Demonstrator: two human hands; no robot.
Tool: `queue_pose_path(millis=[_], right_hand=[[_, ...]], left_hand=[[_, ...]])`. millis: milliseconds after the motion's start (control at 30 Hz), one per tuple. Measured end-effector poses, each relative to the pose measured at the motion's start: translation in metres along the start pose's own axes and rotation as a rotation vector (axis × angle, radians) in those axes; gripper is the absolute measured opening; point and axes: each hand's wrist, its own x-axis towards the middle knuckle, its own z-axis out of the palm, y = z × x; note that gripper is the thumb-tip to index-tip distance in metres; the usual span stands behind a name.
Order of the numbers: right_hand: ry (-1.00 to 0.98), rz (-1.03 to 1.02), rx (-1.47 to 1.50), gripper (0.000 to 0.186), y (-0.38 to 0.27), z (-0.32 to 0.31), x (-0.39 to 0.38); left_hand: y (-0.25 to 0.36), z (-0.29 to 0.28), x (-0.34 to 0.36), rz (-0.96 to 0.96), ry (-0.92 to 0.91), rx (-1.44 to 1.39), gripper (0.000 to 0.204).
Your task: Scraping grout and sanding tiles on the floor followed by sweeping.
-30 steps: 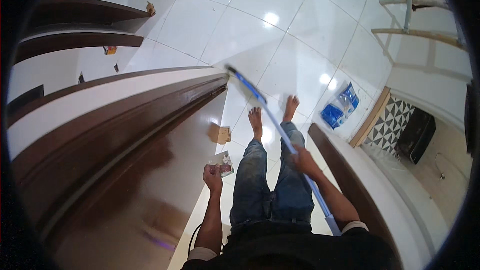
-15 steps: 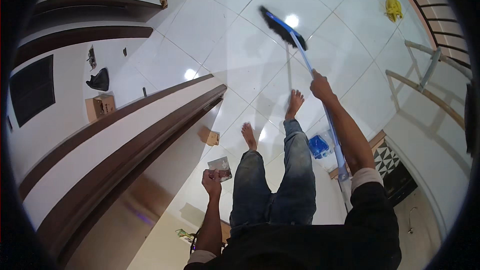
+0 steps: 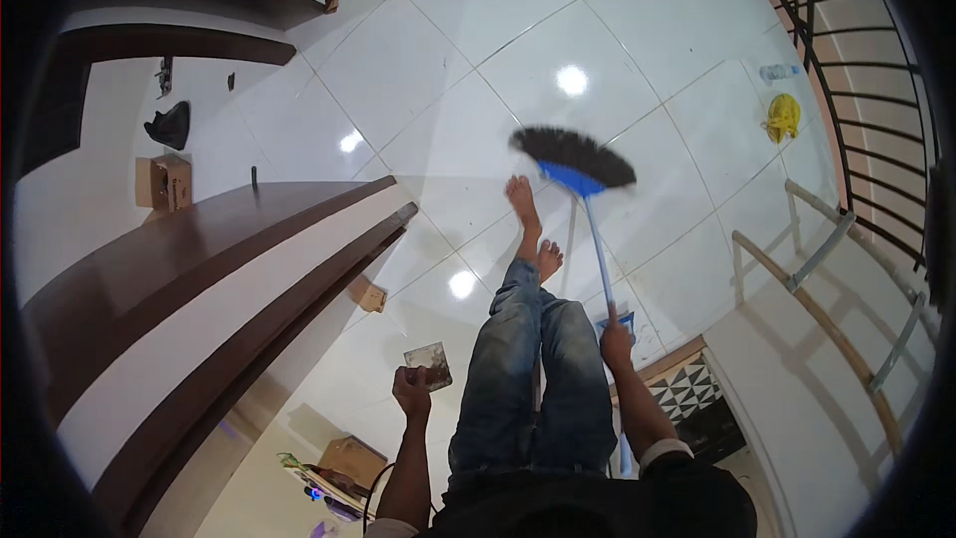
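My right hand (image 3: 616,347) is wrapped round the pale blue handle of a broom (image 3: 598,249). The broom's blue head (image 3: 572,178) has a wide fan of dark bristles (image 3: 576,147), slightly blurred, over the white tiles just beyond my bare feet (image 3: 522,203). Away at the left, my left hand (image 3: 412,394) grips a flat, square scraper-like plate (image 3: 428,363), grey with a reddish-brown band near my fingers. A blue object (image 3: 625,323) on the floor is partly hidden behind my right hand.
Dark-edged low walls (image 3: 249,269) run along the left. A small cardboard piece (image 3: 368,295) lies by them. To the right lean wooden ladder-like rails (image 3: 817,304), below a black railing (image 3: 861,120). A yellow bag (image 3: 783,118) and clear bottle (image 3: 778,72) lie far right.
The broom has come back toward me and its head has turned, bristles now facing away. My right hand has drawn nearer my body. My feet have shifted; the left hand still holds the plate.
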Motion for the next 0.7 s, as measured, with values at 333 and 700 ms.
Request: queue_pose_path(millis=[333,700], right_hand=[[0.372,-0.491,-0.185,0.069,-0.148,-0.312,0.318],[-0.707,-0.245,0.346,0.05,-0.281,-0.293,0.114]], left_hand=[[0.097,0.041,0.059,-0.012,0.051,-0.178,0.023],[0.237,0.052,0.06,-0.281,0.144,-0.219,0.022]])
